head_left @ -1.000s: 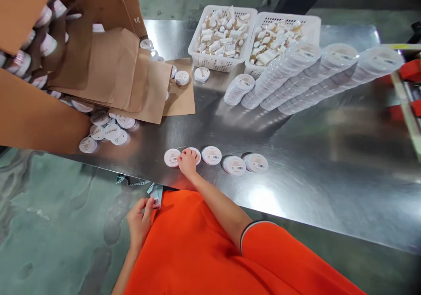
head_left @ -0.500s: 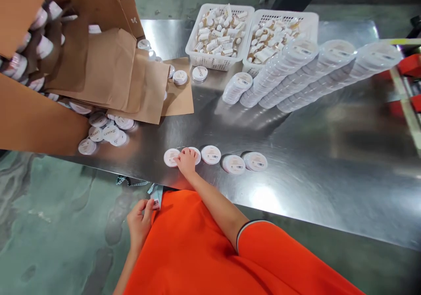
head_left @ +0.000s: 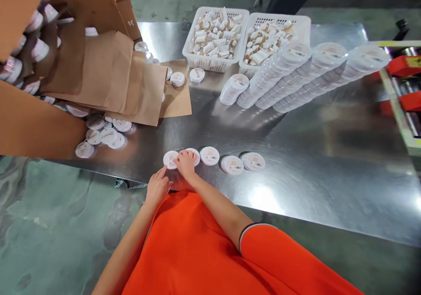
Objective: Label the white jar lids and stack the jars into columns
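Note:
Several white round jars with printed labels stand in a row on the steel table. My right hand (head_left: 186, 163) is at the left end of the row, its fingers curled and its thumb against the leftmost jar (head_left: 170, 160). The second jar (head_left: 196, 156) is partly covered by that hand. My left hand (head_left: 158, 186) comes in from the table's front edge, fingers stretched out, index fingertip at the near side of the leftmost jar. Nothing shows in its fingers. Farther right stand another jar (head_left: 209, 156) and two more jars, closely spaced.
At the left a cardboard box (head_left: 39, 132) holds jars between brown paper sheets (head_left: 108, 66); loose jars (head_left: 108, 135) lie by its opening. Two white baskets (head_left: 210, 64) of small bottles stand at the back. Tall stacks of clear-sided jars (head_left: 292, 73) rise beside them.
My left hand has come up from beside my lap, where it held a small label strip, to the leftmost jar. My right hand has stayed at the same jars.

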Demonstrator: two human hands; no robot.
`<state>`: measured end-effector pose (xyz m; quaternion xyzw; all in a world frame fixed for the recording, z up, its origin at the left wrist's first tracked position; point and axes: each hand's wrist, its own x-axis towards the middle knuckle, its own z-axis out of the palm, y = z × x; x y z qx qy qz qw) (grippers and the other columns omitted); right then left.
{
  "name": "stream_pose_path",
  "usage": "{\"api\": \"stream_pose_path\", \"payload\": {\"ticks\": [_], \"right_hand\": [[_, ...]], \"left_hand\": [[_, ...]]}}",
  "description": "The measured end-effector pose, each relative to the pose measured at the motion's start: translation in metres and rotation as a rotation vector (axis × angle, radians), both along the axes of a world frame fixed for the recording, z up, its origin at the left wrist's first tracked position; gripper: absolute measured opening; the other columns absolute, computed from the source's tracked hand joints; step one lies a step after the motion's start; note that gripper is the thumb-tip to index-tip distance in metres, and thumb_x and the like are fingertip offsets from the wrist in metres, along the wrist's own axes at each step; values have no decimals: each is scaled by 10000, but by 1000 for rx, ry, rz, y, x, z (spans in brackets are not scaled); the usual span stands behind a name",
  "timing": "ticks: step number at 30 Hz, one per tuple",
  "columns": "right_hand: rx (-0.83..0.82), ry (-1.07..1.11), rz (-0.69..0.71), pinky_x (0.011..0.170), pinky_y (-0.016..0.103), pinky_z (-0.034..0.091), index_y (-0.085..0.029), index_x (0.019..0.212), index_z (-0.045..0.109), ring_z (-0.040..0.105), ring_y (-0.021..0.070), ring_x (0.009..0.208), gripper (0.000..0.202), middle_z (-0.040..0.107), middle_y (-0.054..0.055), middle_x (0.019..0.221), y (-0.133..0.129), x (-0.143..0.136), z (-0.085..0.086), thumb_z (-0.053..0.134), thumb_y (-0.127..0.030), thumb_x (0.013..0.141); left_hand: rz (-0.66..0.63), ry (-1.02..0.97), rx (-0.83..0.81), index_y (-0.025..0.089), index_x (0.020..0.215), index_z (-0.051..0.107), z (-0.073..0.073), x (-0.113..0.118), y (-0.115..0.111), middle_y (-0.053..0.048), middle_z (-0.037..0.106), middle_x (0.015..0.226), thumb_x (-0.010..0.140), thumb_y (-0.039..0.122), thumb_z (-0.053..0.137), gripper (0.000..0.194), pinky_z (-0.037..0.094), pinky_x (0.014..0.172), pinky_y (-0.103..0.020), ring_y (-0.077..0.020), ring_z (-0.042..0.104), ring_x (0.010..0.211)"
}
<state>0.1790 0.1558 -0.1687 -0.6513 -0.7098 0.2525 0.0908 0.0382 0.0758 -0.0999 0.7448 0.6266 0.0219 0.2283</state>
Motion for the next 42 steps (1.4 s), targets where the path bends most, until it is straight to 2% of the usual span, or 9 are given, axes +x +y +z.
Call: {"api": "stream_pose_path", "payload": {"ticks": [4, 7, 12, 17, 21, 26, 30, 35, 42], "right_hand": [[-16, -41, 22, 918, 430, 268, -193, 912, 714, 440, 269, 1062, 196, 637, 96, 1102, 3, 1, 4, 562, -315, 885], [-35, -59, 21, 916, 435, 277, -210, 908, 721, 444, 274, 1070, 193, 635, 86, 1107, 5, 0, 8, 560, -313, 888], [-30, -29, 63, 918, 428, 308, -229, 915, 730, 463, 269, 1092, 184, 600, 79, 1210, 3, -3, 14, 556, -284, 890], [-116, -41, 73, 839, 380, 365, -200, 979, 711, 535, 266, 1016, 195, 630, 102, 1144, 1, -1, 16, 540, -243, 896], [-130, -34, 107, 804, 339, 387, -172, 980, 693, 566, 241, 954, 198, 639, 109, 1103, 5, 0, 16, 516, -216, 902], [-66, 81, -87, 762, 288, 403, -171, 936, 669, 579, 188, 880, 245, 633, 86, 1043, 20, 14, 24, 427, -209, 938], [-37, 231, -152, 764, 262, 407, -200, 815, 680, 581, 162, 865, 228, 641, 48, 975, 29, 30, 29, 514, -321, 913], [-154, 197, -150, 821, 294, 377, -197, 748, 721, 548, 174, 890, 161, 634, 44, 937, 14, 29, 16, 654, -323, 821], [-146, 87, -93, 853, 344, 310, -223, 785, 743, 484, 220, 987, 152, 605, 53, 1003, 5, 20, 9, 658, -344, 823]], "left_hand": [[-135, 84, -57, 151, 806, 745, -26, 8, 25, -146, 490, 1443, 826, 158, 589, 157, 348, 1095, -498, -310, 439, 1341], [-170, 148, -90, 141, 892, 752, -31, 11, 32, -162, 460, 1462, 838, 167, 572, 189, 317, 1116, -494, -305, 429, 1347], [-197, 217, -139, 171, 947, 753, -29, 14, 34, -128, 489, 1448, 848, 155, 538, 238, 327, 1109, -474, -275, 460, 1323], [-223, 258, -151, 109, 1006, 746, -32, 21, 32, -168, 466, 1457, 864, 137, 475, 307, 296, 1126, -473, -309, 425, 1344], [-221, 272, -149, 137, 1005, 753, -34, 25, 33, -150, 477, 1454, 878, 153, 456, 323, 318, 1111, -473, -311, 440, 1332], [-215, 266, -166, 137, 986, 759, -31, 26, 35, -147, 472, 1458, 867, 162, 490, 296, 325, 1113, -474, -310, 438, 1335], [-214, 261, -171, 138, 960, 766, -26, 26, 36, -156, 469, 1458, 853, 167, 522, 267, 337, 1102, -482, -320, 437, 1332], [-221, 265, -188, 139, 952, 764, -26, 25, 37, -145, 458, 1469, 860, 182, 525, 260, 334, 1103, -476, -302, 428, 1341], [-207, 282, -215, 173, 1001, 755, -31, 24, 35, -115, 434, 1492, 875, 219, 530, 262, 315, 1112, -477, -292, 402, 1362]]}}
